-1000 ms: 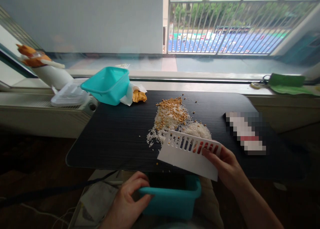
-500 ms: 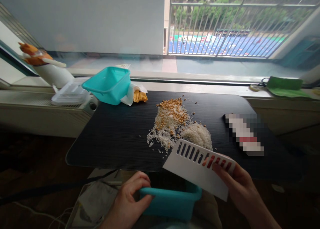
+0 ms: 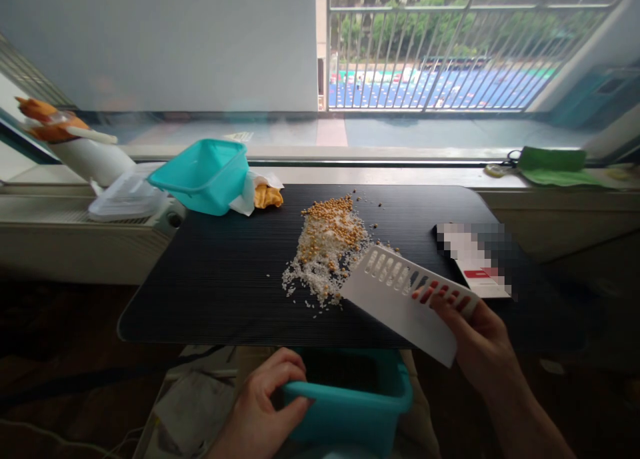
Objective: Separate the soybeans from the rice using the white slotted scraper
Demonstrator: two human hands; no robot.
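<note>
White slotted sheet [image 3: 395,312]: It is tipped, up over the front right part of the tabletop [image 3: 210,292]. I can't tell if its edge touches the rice [image 3: 320,282].
Right hand [image 3: 483,342]: It pinches one end of the sheet, thumb in front. The other end has nothing to hold it that I can see, so it could wobble if the pinch gets loose.
Left hand [image 3: 270,392]: It grips the left side of the low teal bin [image 3: 350,405] by the rim.
Low teal bin: It is just below the near edge of the tabletop. If it tips or slides away, grains that drop off the edge could miss it.
Rice and yellow beans [image 3: 330,209]: They lie in a loose, messy heap. A fast push could make the round beans roll all over.
Slots: Pale grains show through some of them. The sheet hides what is behind it, so a bump there could be an accident.
Blurred flat thing [image 3: 475,265]: It lies near the right hand, so a wide swing could knock it.
</note>
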